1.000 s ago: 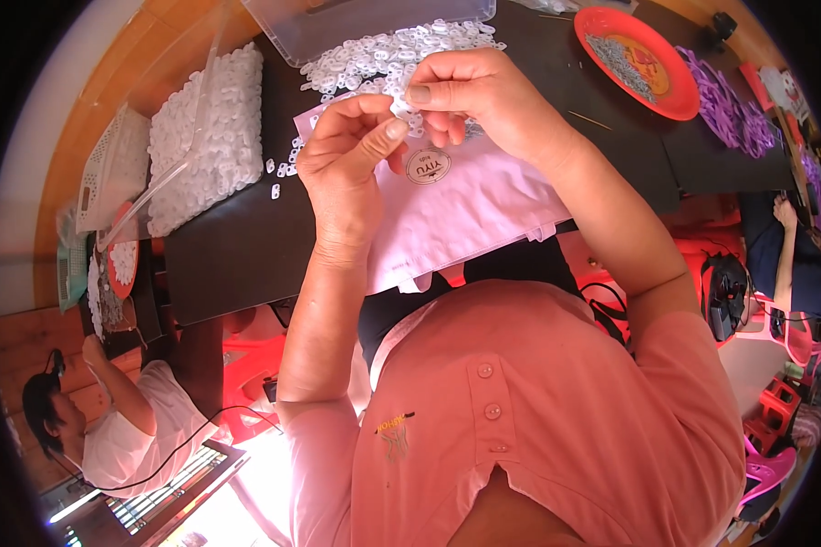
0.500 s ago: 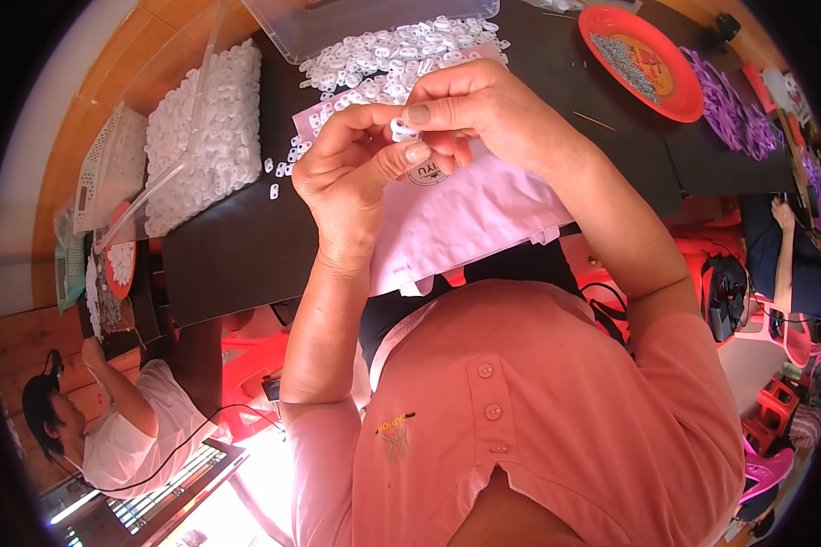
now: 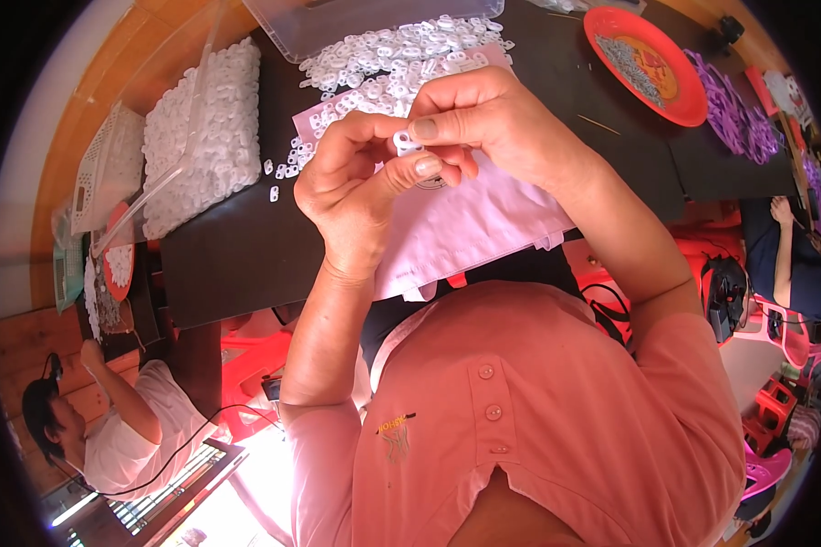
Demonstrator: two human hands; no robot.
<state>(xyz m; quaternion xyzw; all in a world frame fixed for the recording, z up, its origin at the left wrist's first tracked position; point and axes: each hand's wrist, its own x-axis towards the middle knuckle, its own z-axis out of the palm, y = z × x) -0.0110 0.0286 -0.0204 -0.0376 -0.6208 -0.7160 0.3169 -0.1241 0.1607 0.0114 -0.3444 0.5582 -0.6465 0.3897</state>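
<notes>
A small white plastic piece with a round hole (image 3: 407,144) has been brought slightly lower, at upper centre, over the pale pink cloth (image 3: 483,214); its hole is now exposed, so it is apparently being turned. It is pinched by the left hand (image 3: 351,187) and edge-gripped by the right hand (image 3: 502,118); anything hidden there cannot be made out.
</notes>
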